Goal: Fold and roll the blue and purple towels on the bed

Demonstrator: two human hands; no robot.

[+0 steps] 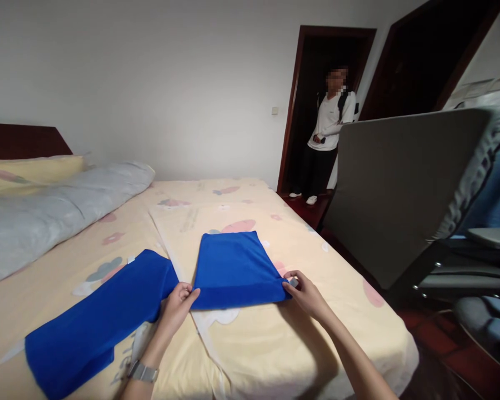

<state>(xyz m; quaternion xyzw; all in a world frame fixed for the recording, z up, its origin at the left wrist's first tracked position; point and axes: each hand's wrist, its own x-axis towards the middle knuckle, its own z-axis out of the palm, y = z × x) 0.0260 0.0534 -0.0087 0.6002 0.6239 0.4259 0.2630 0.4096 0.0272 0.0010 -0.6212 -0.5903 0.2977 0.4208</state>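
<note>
A blue cloth (pixel 233 264), folded into a rough rectangle, lies on the patterned bed sheet (pixel 316 272). My left hand (pixel 179 303) pinches its near left corner between thumb and fingers. At the near right corner, my right hand (pixel 304 294) holds the edge in a pinch, with a small pale tag beside the fingers. Between the hands, a folded band runs along the cloth's near edge. To the left, a second blue cloth (pixel 100 316) lies spread at a slant, partly behind my left forearm, with a small white tag on its far edge.
A rolled grey quilt (pixel 66 203) and a yellow pillow (pixel 33 172) lie at the bed's left. Past the bed's right edge stands a large grey panel (pixel 400 183). A person (pixel 331 122) in a white shirt stands in the doorway.
</note>
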